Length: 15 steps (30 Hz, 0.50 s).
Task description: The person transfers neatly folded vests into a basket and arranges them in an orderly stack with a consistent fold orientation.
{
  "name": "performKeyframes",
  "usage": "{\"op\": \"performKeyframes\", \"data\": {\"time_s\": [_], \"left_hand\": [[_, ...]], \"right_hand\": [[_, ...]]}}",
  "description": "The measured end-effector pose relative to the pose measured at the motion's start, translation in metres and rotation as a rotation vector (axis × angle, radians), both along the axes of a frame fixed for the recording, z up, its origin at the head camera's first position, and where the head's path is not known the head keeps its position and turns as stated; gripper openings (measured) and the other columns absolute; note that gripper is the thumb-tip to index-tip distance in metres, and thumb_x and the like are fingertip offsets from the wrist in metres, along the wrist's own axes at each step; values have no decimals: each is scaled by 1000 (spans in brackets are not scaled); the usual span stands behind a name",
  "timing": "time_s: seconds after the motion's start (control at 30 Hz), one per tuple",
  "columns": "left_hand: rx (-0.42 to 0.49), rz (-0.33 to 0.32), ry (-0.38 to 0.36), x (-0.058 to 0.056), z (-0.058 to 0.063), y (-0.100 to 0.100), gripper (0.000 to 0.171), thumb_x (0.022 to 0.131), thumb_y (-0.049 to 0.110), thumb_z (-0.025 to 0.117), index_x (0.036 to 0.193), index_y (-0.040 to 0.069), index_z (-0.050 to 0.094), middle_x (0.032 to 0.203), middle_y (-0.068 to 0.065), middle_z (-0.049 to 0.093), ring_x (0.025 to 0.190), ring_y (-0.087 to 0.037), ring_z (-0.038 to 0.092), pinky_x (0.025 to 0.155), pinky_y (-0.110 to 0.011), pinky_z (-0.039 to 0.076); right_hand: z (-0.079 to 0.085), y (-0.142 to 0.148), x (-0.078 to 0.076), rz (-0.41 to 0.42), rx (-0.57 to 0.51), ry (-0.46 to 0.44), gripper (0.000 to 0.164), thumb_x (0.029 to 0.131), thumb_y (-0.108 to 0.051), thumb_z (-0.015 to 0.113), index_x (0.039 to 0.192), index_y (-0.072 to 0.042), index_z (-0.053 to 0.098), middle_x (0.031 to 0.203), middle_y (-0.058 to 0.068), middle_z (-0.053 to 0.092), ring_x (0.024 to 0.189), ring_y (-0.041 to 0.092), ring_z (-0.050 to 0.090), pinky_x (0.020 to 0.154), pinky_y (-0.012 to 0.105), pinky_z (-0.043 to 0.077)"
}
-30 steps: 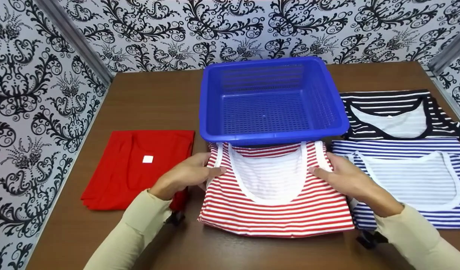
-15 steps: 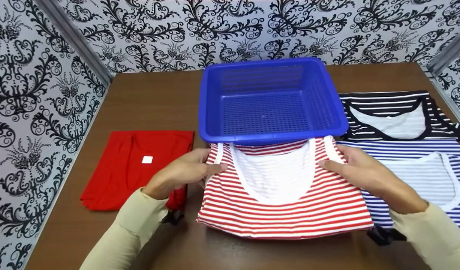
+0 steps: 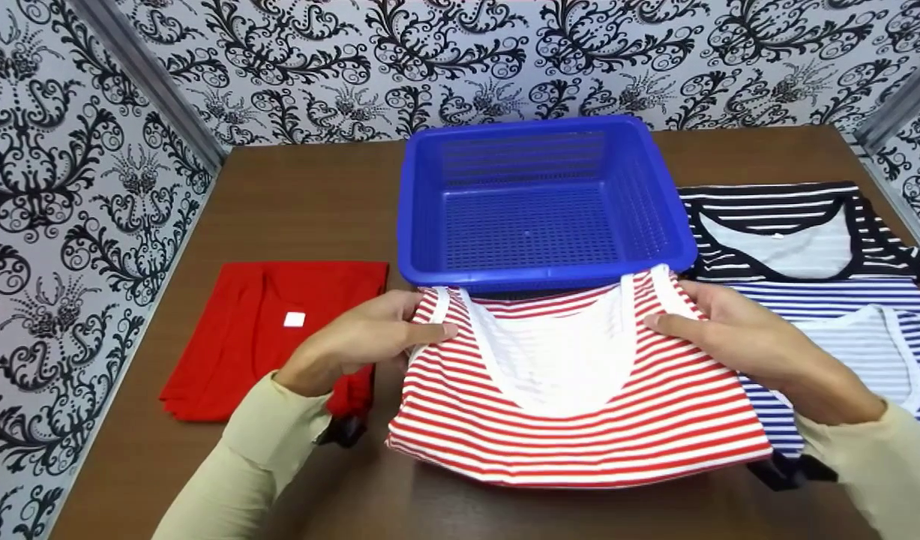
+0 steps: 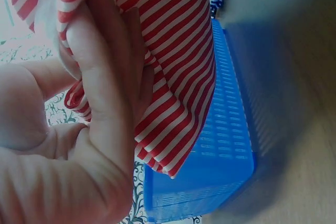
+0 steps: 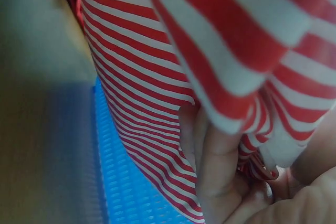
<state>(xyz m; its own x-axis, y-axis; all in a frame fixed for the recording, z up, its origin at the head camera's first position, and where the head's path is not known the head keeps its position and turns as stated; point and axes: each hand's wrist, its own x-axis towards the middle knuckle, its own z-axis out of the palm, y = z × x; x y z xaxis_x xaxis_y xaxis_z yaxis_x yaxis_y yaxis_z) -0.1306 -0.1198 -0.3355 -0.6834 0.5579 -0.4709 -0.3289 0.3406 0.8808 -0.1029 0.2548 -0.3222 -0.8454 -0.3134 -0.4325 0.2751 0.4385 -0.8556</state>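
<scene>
A folded red-and-white striped tank top (image 3: 579,442) with white neck trim hangs between my two hands, in front of the blue basket. My left hand (image 3: 366,334) grips its left shoulder side, thumb on top and fingers underneath. On the other side my right hand (image 3: 744,337) pinches the right shoulder side the same way. In the left wrist view, the fingers (image 4: 100,72) lie behind the striped cloth, a corner of which droops. The right wrist view shows fingers (image 5: 215,166) under a fold of the cloth.
The blue plastic basket (image 3: 546,273) stands at the back of the brown table (image 3: 310,195). A folded red garment (image 3: 235,345) with a white tag lies at left. At right lie a black-and-white striped top (image 3: 774,195) and a blue-and-white striped top (image 3: 864,360). Patterned walls enclose the table.
My right hand has moved to the right and slightly up, spreading the tank top wider and lifting its right shoulder against the basket's front rim in view. My left hand has shifted slightly left.
</scene>
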Motion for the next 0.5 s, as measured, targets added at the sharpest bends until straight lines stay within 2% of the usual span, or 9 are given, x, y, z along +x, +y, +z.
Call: {"op": "performKeyframes", "data": {"time_s": [0.17,0.33,0.5], "left_hand": [[35,-18,12,1,8,0,42,89,23,64,125,8,49,106,-14,65,91,-28,66,79,-39,55],[71,-34,39,2,17,1,41,90,22,63,126,7,50,108,-15,64,93,-29,66,81,-39,54],[36,-3,73,2,28,-1,44,89,24,64,127,9,48,106,-15,65,91,-29,67,79,-37,54]], "right_hand": [[9,2,2,5,-31,22,62,95,-27,54,140,4,24,92,17,68,74,28,68,64,42,56],[17,3,2,4,-37,6,65,95,-28,54,141,2,22,92,17,68,74,30,69,64,44,55],[24,3,2,-2,-48,14,68,94,-30,55,143,1,20,92,17,69,73,32,69,63,45,55]]}}
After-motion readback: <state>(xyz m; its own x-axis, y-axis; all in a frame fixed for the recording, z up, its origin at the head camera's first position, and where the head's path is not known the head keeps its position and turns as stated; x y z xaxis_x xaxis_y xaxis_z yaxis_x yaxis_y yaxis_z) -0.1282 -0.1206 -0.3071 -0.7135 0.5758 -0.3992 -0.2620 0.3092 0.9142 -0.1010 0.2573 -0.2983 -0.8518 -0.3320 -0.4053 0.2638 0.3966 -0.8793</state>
